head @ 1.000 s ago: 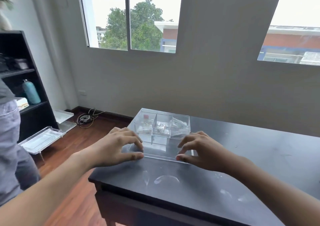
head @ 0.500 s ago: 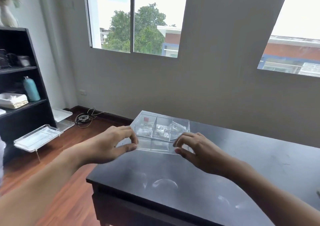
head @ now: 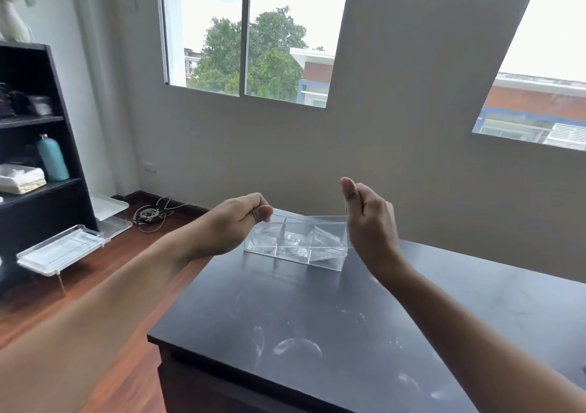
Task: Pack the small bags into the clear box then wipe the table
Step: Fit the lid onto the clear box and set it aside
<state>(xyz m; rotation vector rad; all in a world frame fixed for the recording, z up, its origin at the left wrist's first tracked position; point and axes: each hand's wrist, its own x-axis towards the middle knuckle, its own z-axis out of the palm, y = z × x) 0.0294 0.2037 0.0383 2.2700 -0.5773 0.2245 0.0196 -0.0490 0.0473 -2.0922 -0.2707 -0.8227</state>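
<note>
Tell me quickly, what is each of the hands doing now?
Left hand: closed, pinching a clear lid over the clear box.
Right hand: closed, pinching the lid's other end.

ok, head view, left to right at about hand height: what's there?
teal bottle on the black shelf → clear tray on the floor → cable coil → left hand → clear box → right hand

clear box (head: 295, 244) on table (head: 317, 317) far edge | small bags (head: 293, 239) inside
</note>
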